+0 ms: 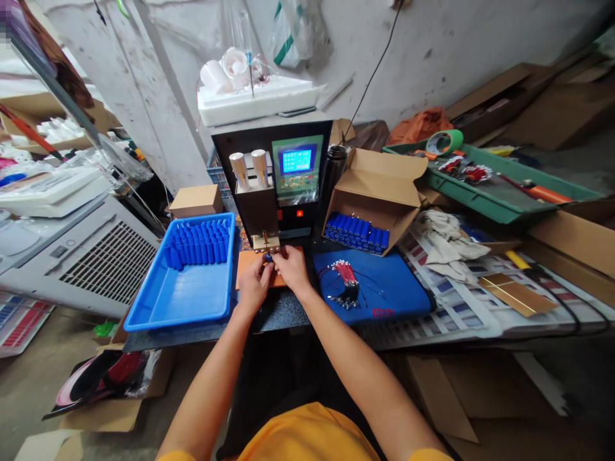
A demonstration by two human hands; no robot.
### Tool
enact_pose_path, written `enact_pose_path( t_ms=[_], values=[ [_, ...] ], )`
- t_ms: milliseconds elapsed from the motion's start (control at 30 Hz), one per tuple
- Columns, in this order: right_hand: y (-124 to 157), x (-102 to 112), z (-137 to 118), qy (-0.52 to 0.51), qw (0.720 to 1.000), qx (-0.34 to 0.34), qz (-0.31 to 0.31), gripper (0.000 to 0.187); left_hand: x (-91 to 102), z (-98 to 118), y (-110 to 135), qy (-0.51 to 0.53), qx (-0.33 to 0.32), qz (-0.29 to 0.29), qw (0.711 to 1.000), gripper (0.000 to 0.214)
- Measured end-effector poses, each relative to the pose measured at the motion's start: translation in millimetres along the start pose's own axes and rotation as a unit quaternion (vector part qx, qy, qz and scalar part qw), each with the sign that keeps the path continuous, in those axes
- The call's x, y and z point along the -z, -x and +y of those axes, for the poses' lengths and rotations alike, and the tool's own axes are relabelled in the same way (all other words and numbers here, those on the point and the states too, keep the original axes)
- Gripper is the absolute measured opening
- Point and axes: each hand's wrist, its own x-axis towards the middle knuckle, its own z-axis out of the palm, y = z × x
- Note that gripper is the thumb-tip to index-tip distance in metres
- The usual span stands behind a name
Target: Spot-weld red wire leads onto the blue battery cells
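My left hand and my right hand meet over an orange pad in front of a black spot-welding machine. Both pinch a small blue battery cell just under the machine's welding head. Left of my hands, a blue tray holds a row of blue cells at its far end. To the right lies a bundle of red and black wires on a blue mat.
An open cardboard box with more blue cells stands right of the machine. Further right are a green tray of tools, a white cloth and printed sheets. A grey vented unit sits at left.
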Motion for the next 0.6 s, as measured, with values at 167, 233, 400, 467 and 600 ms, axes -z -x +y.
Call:
enact_pose_path(
  t_ms=[167, 233, 400, 467, 600],
  values=[
    [0.6, -1.3, -1.9, -0.010, 1.000, 0.004, 0.020, 0.017, -0.7, -0.8, -0.5, 0.006, 0.000, 0.009, 1.000, 0.033],
    [0.8, -1.3, -2.5, -0.014, 1.000, 0.007, 0.023, 0.017, -0.7, -0.1, -0.7, -0.001, -0.006, 0.009, 1.000, 0.033],
    [0.9, -1.4, -2.4, -0.017, 1.000, -0.003, 0.019, 0.015, 0.3, 2.0, -0.6, -0.021, -0.014, 0.006, 1.000, 0.031],
    [0.2, -1.3, -0.4, -0.011, 1.000, -0.005, 0.019, 0.016, 0.8, 2.1, -0.4, -0.021, -0.017, 0.005, 1.000, 0.029],
    [-2.6, -0.9, 5.6, -0.002, 1.000, -0.005, -0.010, 0.020, 0.9, 1.5, -0.3, -0.014, -0.011, -0.007, 1.000, 0.030]
  ],
)
